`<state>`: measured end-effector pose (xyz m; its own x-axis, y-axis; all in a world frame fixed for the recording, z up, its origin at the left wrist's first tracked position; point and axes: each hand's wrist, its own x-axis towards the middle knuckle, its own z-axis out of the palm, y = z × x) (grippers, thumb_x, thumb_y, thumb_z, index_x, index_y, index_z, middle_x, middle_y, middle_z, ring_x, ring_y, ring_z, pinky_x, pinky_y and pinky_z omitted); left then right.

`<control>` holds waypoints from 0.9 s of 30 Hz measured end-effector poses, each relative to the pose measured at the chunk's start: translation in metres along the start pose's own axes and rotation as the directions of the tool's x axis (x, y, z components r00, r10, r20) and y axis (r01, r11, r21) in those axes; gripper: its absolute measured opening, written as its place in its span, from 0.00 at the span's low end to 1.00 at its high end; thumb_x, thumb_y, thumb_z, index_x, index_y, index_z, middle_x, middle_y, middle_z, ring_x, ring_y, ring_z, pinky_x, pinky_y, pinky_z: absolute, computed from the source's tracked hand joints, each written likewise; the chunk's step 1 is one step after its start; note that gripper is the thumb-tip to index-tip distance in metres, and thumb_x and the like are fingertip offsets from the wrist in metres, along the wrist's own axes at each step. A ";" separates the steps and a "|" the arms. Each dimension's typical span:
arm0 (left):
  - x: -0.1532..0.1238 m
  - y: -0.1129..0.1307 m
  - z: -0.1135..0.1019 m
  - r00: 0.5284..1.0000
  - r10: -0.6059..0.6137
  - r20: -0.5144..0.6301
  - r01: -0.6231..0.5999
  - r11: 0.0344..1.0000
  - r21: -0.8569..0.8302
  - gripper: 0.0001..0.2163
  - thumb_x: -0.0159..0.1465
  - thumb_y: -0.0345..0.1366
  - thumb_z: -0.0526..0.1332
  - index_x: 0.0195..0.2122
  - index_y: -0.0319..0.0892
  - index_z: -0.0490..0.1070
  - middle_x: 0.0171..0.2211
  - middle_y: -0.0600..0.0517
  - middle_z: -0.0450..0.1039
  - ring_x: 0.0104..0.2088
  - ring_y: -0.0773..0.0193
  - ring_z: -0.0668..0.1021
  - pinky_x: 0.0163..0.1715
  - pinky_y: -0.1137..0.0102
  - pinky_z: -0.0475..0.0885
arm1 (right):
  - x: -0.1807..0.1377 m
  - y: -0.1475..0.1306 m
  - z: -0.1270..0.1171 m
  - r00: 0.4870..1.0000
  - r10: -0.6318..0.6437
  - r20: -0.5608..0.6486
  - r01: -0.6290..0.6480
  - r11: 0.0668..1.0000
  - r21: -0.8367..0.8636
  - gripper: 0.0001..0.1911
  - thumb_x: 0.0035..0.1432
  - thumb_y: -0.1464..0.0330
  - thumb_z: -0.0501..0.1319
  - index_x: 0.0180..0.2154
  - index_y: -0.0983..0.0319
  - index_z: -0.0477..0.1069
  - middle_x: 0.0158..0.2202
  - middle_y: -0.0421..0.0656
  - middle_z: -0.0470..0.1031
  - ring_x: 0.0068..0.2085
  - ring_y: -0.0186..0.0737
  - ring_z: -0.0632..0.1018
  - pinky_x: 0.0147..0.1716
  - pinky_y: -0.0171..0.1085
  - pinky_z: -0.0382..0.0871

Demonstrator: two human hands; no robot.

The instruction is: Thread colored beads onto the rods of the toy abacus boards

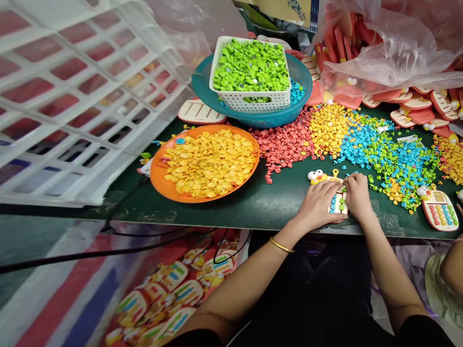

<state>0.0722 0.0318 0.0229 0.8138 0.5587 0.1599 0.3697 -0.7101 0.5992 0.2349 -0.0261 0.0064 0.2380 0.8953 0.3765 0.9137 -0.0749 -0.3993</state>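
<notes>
My left hand (318, 201) lies over a small toy calculator (338, 202) with a yellow duck head (316, 176) on the dark green table (275, 202), gripping its left side. My right hand (356, 193) rests on the toy's right side, fingertips pinched together over its coloured buttons; what they pinch is too small to make out. A gold bangle sits on my left wrist. Loose piles of small red (285, 144), yellow (327, 126), blue and green buttons (383, 154) spread just beyond my hands.
An orange plate (159, 178) of yellow discs sits to the left, a white basket (253, 99) of green pieces in a teal bowl (202, 86) behind. A white crate (72, 96) looms left. A finished toy (439, 209) and another person's arm (452, 270) are at right.
</notes>
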 end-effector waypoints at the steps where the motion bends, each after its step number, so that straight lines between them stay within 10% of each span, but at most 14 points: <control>1: 0.000 0.000 0.000 1.000 -0.003 -0.002 0.003 1.000 0.001 0.39 0.52 0.51 0.73 0.63 0.46 0.62 0.63 0.46 0.66 0.62 0.48 0.66 0.62 0.55 0.58 | 0.000 -0.002 0.001 1.000 0.023 -0.012 -0.023 1.000 -0.015 0.13 0.65 0.72 0.50 0.38 0.61 0.74 0.42 0.51 0.70 0.44 0.49 0.67 0.44 0.47 0.64; 10: -0.002 0.003 -0.002 0.999 -0.037 -0.016 0.036 0.998 -0.044 0.40 0.54 0.50 0.72 0.65 0.46 0.58 0.65 0.45 0.62 0.63 0.47 0.65 0.62 0.55 0.58 | -0.017 -0.010 -0.030 0.992 -0.085 0.093 0.059 0.966 0.253 0.08 0.63 0.65 0.61 0.44 0.56 0.75 0.40 0.46 0.75 0.44 0.46 0.73 0.45 0.44 0.70; 16: -0.001 0.001 0.001 0.999 -0.042 -0.027 0.041 0.998 -0.042 0.44 0.51 0.50 0.73 0.66 0.45 0.57 0.65 0.45 0.63 0.63 0.47 0.65 0.63 0.55 0.58 | -0.004 -0.010 -0.017 0.988 -0.095 0.124 0.076 0.986 0.145 0.13 0.67 0.68 0.53 0.46 0.59 0.76 0.39 0.48 0.73 0.43 0.46 0.72 0.45 0.45 0.70; 27: -0.001 -0.003 0.006 0.998 0.009 -0.069 -0.009 1.000 -0.004 0.33 0.49 0.52 0.74 0.53 0.43 0.69 0.64 0.44 0.63 0.62 0.47 0.65 0.61 0.54 0.60 | 0.004 -0.002 0.004 0.980 0.195 -0.029 -0.186 0.962 0.202 0.11 0.64 0.67 0.53 0.35 0.61 0.74 0.37 0.46 0.66 0.39 0.43 0.71 0.42 0.42 0.69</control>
<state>0.0728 0.0306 0.0166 0.7842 0.5806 0.2190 0.3604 -0.7134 0.6010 0.2326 -0.0209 0.0058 0.4210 0.8506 0.3151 0.7680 -0.1494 -0.6228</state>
